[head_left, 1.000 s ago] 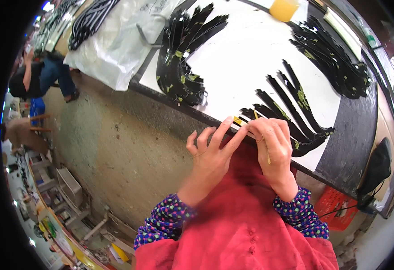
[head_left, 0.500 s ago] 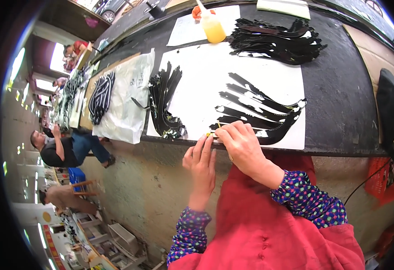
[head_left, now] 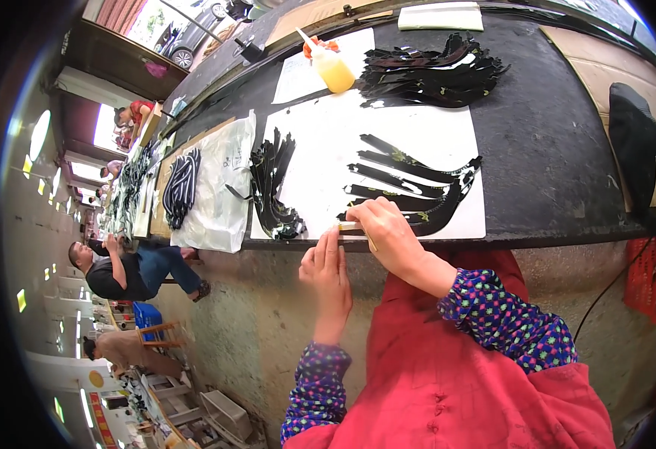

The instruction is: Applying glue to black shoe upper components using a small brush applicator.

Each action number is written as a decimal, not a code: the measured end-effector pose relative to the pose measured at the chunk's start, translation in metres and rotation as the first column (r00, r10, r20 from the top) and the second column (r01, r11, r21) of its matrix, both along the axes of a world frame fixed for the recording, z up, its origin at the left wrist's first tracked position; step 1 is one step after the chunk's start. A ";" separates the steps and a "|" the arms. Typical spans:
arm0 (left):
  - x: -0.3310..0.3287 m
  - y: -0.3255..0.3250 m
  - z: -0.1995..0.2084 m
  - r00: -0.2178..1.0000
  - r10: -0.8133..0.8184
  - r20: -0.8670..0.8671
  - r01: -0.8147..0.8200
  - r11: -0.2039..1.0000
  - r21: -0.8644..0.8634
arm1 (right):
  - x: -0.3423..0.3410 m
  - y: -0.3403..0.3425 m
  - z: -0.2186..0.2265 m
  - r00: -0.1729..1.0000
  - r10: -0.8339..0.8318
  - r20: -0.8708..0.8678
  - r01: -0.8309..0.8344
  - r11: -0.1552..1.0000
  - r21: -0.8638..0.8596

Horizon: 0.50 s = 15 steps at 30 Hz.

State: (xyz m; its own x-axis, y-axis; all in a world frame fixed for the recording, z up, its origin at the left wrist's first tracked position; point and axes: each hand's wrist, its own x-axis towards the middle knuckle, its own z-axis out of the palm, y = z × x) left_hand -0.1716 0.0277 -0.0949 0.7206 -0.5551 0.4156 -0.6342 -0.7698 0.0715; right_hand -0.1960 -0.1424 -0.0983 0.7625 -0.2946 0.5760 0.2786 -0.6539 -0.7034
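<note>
Several black zipper-like strips lie fanned out on a white sheet, their right ends bunched together and curving away from me. At the sheet's front edge, my left hand has its fingers together, the fingertips at the left end of the nearest strip. My right hand is closed beside it over the same strip, a thin yellowish stick held in its fingers. Its fingertips meet a small pale piece close to my left fingertips; what this piece is, I cannot make out. Another bundle of black strips lies left of my hands.
A squeeze bottle of yellow liquid stands beyond the sheet, next to a thick pile of black strips. To the left are a plastic bag and striped strips. A black cloth item rests on cardboard at right. People sit farther left.
The thin stick stood up above my right fingers before; now it points down along the hand. My right fingertips have shifted slightly left and lower. The whole view has tilted a little.
</note>
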 end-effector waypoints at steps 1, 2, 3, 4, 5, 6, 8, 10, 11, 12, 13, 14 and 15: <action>0.000 0.000 0.000 1.000 0.014 -0.015 -0.014 1.000 -0.006 | -0.001 -0.001 0.000 1.000 0.009 0.012 -0.010 1.000 0.026; 0.000 -0.002 0.000 1.000 0.010 -0.012 -0.010 1.000 -0.005 | -0.002 -0.004 0.000 1.000 0.016 0.024 -0.017 0.999 0.051; 0.000 -0.003 0.001 1.000 0.020 -0.010 -0.020 1.000 -0.005 | -0.003 -0.005 -0.001 1.000 0.013 0.026 -0.014 0.999 0.053; 0.000 -0.004 0.000 0.999 0.031 -0.008 -0.031 1.000 -0.005 | -0.002 -0.006 -0.004 0.999 0.017 0.029 -0.019 0.998 0.058; 0.000 -0.004 0.000 1.000 0.030 -0.005 -0.030 1.000 -0.003 | -0.003 -0.006 -0.004 0.999 0.023 0.034 -0.025 0.998 0.063; 0.001 -0.003 -0.001 1.000 0.021 0.003 -0.021 1.000 0.003 | -0.004 -0.007 -0.004 0.999 0.023 0.036 -0.025 0.998 0.065; 0.001 -0.003 -0.002 1.000 0.012 0.012 -0.012 1.000 0.009 | -0.007 -0.007 -0.004 0.999 -0.032 0.035 0.036 0.993 -0.114; 0.000 -0.003 -0.004 0.999 0.026 0.031 -0.027 0.999 0.025 | -0.011 -0.005 -0.002 0.999 -0.036 0.021 0.039 0.979 -0.201; -0.001 -0.002 -0.006 0.999 0.028 0.034 -0.029 0.999 0.025 | -0.012 -0.004 -0.001 0.999 -0.040 0.006 0.040 0.957 -0.287; -0.001 -0.002 -0.008 0.999 0.037 0.015 -0.037 0.999 -0.001 | -0.013 -0.003 -0.001 0.999 -0.038 0.008 0.039 0.957 -0.287; -0.001 -0.001 -0.009 0.999 0.046 -0.004 -0.046 0.999 -0.026 | -0.014 -0.003 -0.002 0.998 -0.051 0.036 0.059 0.949 -0.311; -0.001 -0.001 -0.011 0.999 0.047 -0.003 -0.047 0.998 -0.028 | -0.014 -0.002 -0.003 0.996 -0.064 0.062 0.081 0.938 -0.336; -0.002 -0.001 -0.013 0.996 0.053 -0.069 -0.058 0.996 -0.067 | -0.014 -0.002 -0.004 0.996 -0.063 0.063 0.080 0.938 -0.338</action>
State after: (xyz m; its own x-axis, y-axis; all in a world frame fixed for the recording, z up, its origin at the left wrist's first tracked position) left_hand -0.1735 0.0268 -0.1076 0.7770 -0.4852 0.4011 -0.5826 -0.7956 0.1663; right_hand -0.2096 -0.1442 -0.1027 0.7140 -0.1273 0.6885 0.2516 -0.8710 -0.4219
